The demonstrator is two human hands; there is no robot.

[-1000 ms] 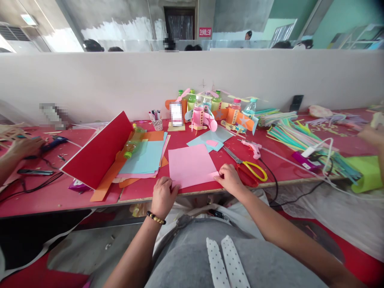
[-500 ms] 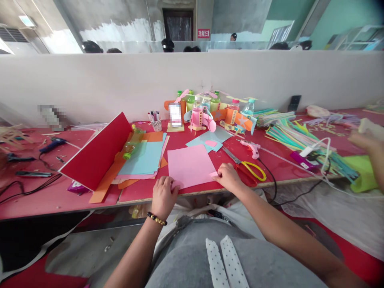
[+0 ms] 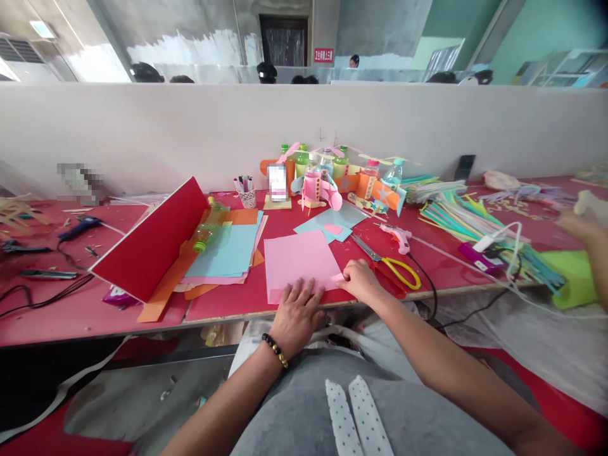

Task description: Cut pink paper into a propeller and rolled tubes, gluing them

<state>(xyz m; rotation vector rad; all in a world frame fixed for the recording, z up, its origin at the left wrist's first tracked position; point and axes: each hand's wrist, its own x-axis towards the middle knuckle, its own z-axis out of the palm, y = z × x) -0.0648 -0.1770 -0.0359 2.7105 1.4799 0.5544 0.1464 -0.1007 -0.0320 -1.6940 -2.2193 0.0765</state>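
Note:
A pink sheet of paper [image 3: 300,259] lies on the red table in front of me, with its near edge folded over in a narrow strip. My left hand [image 3: 299,311] rests flat on that near edge, fingers stretched out. At the near right corner, my right hand [image 3: 361,280] pinches the paper between thumb and fingers. Yellow-handled scissors [image 3: 399,271] lie just right of that hand, and a pink glue gun [image 3: 396,237] is behind them. Beyond the pink sheet is light blue paper [image 3: 349,215] with a small pink cut-out on it.
Left of the sheet are stacked coloured papers [image 3: 228,253], a green-capped bottle [image 3: 208,228] and a leaning red board [image 3: 152,240]. Decorated bottle planes [image 3: 316,190] stand at the back. Pastel strips [image 3: 475,221] and a purple power strip [image 3: 479,256] lie right. Another person's hand [image 3: 577,225] is far right.
My left hand has let go of the near left corner and slid right, flattening along the folded near edge. My right hand keeps its pinch on the right corner.

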